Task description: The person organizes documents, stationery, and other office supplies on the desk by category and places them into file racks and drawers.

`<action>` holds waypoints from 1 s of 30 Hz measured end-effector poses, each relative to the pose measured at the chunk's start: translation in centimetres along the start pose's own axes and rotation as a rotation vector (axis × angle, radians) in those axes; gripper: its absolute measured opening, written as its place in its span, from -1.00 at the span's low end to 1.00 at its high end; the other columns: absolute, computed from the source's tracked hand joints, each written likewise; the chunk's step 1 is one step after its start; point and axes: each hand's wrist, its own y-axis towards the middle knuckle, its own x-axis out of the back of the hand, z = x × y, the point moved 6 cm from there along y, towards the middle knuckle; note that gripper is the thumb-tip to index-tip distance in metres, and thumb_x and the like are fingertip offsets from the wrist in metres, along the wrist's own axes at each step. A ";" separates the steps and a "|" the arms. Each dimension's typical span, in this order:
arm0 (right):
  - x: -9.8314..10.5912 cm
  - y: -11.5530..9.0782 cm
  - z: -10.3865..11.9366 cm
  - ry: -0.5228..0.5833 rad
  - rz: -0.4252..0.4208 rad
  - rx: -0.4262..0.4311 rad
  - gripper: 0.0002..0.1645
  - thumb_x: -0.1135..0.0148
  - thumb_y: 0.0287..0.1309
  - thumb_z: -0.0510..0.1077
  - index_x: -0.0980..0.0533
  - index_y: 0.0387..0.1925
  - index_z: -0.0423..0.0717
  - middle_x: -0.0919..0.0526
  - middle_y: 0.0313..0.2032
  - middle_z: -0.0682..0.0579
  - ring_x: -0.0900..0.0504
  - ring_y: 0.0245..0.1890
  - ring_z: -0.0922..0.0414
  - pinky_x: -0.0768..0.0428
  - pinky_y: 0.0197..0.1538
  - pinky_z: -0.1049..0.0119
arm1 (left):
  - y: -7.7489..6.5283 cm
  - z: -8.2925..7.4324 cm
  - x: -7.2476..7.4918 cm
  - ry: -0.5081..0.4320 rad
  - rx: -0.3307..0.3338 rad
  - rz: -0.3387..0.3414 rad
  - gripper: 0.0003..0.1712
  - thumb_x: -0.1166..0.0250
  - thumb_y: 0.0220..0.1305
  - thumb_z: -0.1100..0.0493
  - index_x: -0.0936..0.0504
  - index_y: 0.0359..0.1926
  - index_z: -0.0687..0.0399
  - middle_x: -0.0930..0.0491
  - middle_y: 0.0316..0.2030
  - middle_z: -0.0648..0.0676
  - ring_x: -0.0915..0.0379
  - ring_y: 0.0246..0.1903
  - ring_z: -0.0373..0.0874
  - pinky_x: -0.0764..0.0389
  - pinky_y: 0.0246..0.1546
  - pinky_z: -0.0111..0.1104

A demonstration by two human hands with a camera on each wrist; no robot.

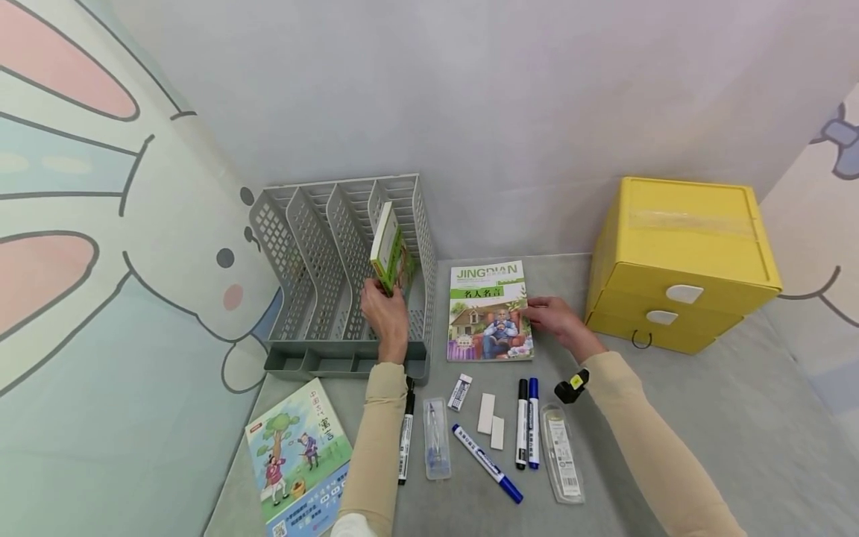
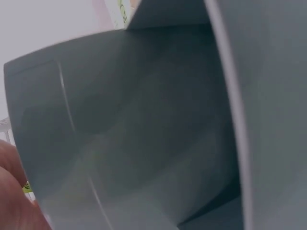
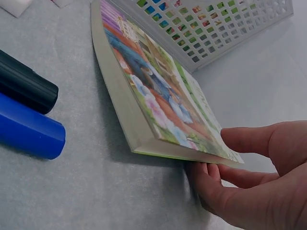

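Note:
My left hand (image 1: 387, 317) grips a thin green-and-white book (image 1: 385, 242), which stands on edge in the rightmost slot of the grey file organizer (image 1: 325, 350). In the left wrist view the organizer's grey front tray (image 2: 120, 129) fills most of the picture, with part of the hand (image 2: 19, 191) at the lower left. A second book, with a house and a seated figure on its cover (image 1: 490, 313), lies right of the organizer. My right hand (image 1: 560, 321) pinches that book's right edge. In the right wrist view, the thumb is above the book (image 3: 163, 91) and fingers are beneath it.
A picture book (image 1: 298, 455) lies front left. Between the arms are markers (image 1: 486, 462), a compass case (image 1: 437, 440), erasers (image 1: 486, 414) and a clear plastic case (image 1: 562, 455). A yellow drawer box (image 1: 684, 261) stands at the right, with a wall behind.

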 end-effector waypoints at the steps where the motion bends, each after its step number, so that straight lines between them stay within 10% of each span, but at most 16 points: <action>1: 0.0 0.1 -0.1 0.003 -0.003 0.003 -0.32 -0.10 0.52 -0.17 -0.18 0.45 -0.51 -0.34 0.38 -0.44 -0.41 0.36 -0.22 -0.40 0.40 -0.01 | 0.0 0.0 0.0 0.001 -0.002 0.002 -0.72 -0.39 0.33 0.37 -0.58 0.02 0.32 -0.59 -0.08 0.32 -0.59 -0.05 0.20 -0.66 -0.08 -0.01; 30: 0.6 0.6 -1.8 0.069 -0.042 0.032 -0.26 -0.25 0.44 -0.02 -0.27 0.47 -0.30 -0.55 0.18 -0.28 -0.67 -0.21 0.24 -0.69 -0.01 0.29 | -0.9 0.4 1.3 -0.071 0.030 0.023 -0.62 -0.42 0.34 0.25 -0.55 0.09 0.31 -0.53 -0.06 0.27 -0.49 -0.06 0.16 -0.52 -0.01 0.02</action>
